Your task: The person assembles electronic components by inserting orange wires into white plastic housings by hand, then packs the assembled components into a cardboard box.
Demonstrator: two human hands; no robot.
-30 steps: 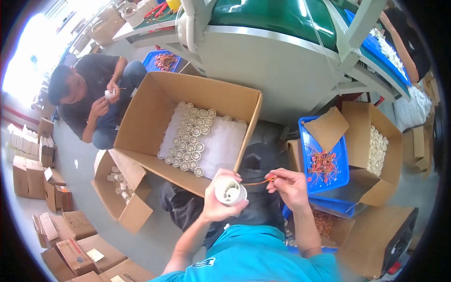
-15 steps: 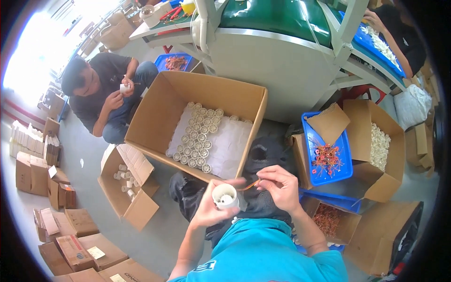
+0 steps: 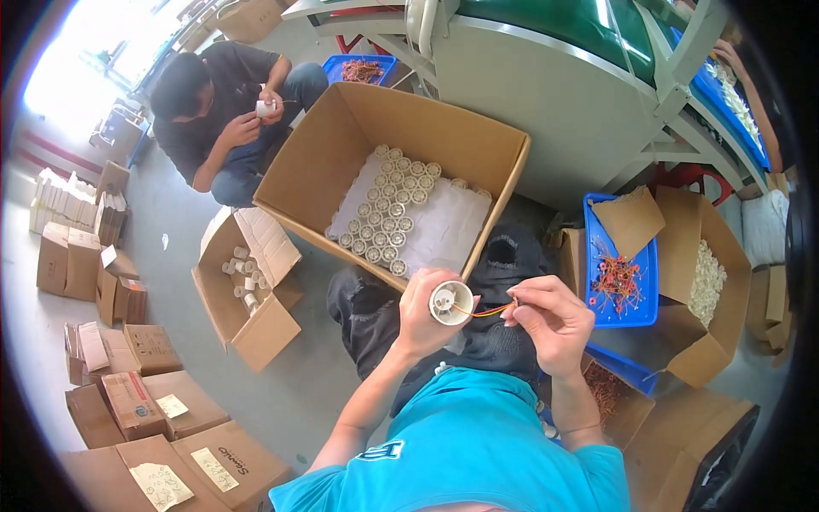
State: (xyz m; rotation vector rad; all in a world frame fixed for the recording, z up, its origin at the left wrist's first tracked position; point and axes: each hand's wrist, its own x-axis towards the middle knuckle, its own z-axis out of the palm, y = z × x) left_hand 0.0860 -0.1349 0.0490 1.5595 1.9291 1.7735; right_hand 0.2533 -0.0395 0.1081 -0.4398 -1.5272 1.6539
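Observation:
My left hand (image 3: 418, 317) is wrapped round a white plastic cup-shaped housing (image 3: 438, 318), its open mouth turned up and a round white piece showing inside. Thin red and yellow wires (image 3: 490, 312) run out over the cup's rim to the right. Their far end is pinched between the fingertips of my right hand (image 3: 556, 322); whatever tip is there is too small to make out. Just beyond my hands stands a large open cardboard box (image 3: 307, 209), where rows of similar round white parts (image 3: 375, 233) sit on white paper.
At left, a smaller open carton (image 3: 266, 331) holds loose white cylinders. A co-worker (image 3: 235, 111) crouches beyond it with a white part. To my right are a blue tray (image 3: 627, 319) of red-and-orange wires and a carton (image 3: 729, 320) of small white pieces. A grey machine frame (image 3: 529, 111) stands ahead.
The view has shifted, so the surroundings sit lower and farther right. The cup's mouth has turned toward my right hand, and the wires now stretch visibly from inside it to my right fingertips.

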